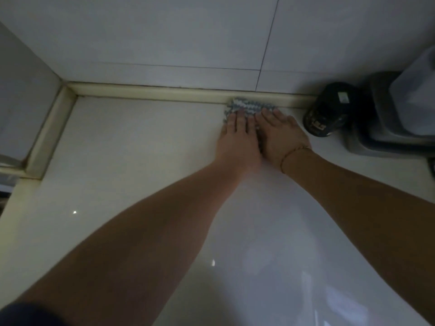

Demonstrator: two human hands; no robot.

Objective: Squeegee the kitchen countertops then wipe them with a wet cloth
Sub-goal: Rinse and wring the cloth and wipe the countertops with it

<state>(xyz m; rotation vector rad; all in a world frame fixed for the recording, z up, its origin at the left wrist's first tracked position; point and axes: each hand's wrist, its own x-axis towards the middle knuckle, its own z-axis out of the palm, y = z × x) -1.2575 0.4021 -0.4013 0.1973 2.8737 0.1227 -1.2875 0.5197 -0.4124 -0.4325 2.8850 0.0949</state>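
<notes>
Both flat: left hand (237, 135), right hand (280, 132) press cloth (249, 107) on white countertop (131, 142), tiled wall (164, 38) behind.

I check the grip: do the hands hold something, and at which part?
Nothing is gripped. The left hand and right hand press flat on the cloth's near part.
</notes>
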